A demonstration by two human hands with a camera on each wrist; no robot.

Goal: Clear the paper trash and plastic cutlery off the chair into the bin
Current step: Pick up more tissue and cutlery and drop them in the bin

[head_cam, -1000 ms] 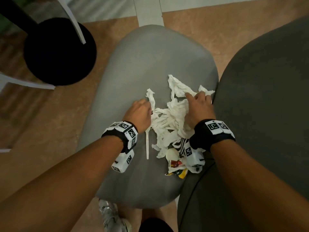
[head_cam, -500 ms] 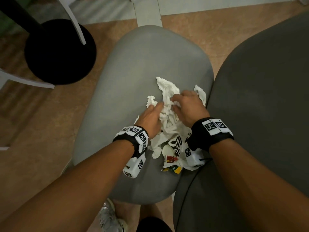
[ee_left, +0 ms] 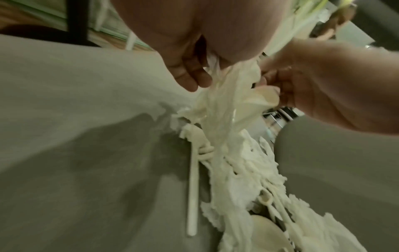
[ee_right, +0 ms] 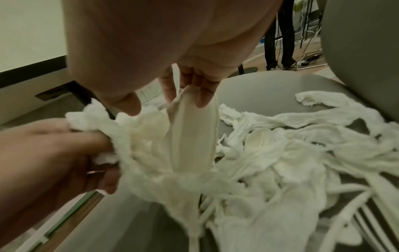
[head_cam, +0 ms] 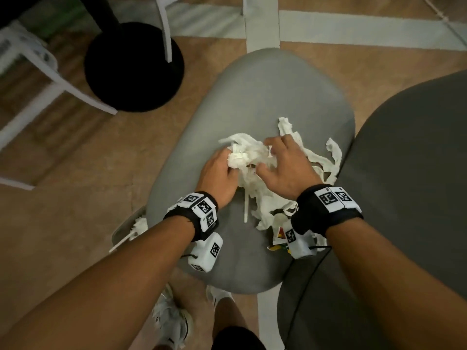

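From the head view I see the grey chair (head_cam: 265, 97) as a smooth, rounded seat filling the middle of the frame, with soft, torn white paper strips (head_cam: 255, 157) heaped at its centre-right. Since half a second ago the strips have spread toward the right edge of the seat, and my hands have lifted a wad off it. My left hand (head_cam: 219, 173) sits just left of centre, fingers curled round a crumpled clump. My right hand (head_cam: 285, 168) is beside it, palm down, fingers bent into the same bundle. A thin, stiff white plastic handle (head_cam: 246, 208) hangs below the clump at lower centre. A glossy printed wrapper (head_cam: 279, 233) lies under my right wrist. At the lower left edge of the seat I make out the bin (head_cam: 131, 228), with paper and a white stick in it.

In the left wrist view, the left hand (ee_left: 190, 56) at top centre grips limp strips (ee_left: 224, 105) that trail down to the seat. The straight plastic handle (ee_left: 192, 196) lies on the matte grey seat at lower centre.

In the right wrist view, my right hand (ee_right: 190, 80) at top centre pinches a smooth, flat, pale piece (ee_right: 192, 136) between fingertips. Fluffy shreds spread across the right half, and white fork tines (ee_right: 367, 220) show at lower right.
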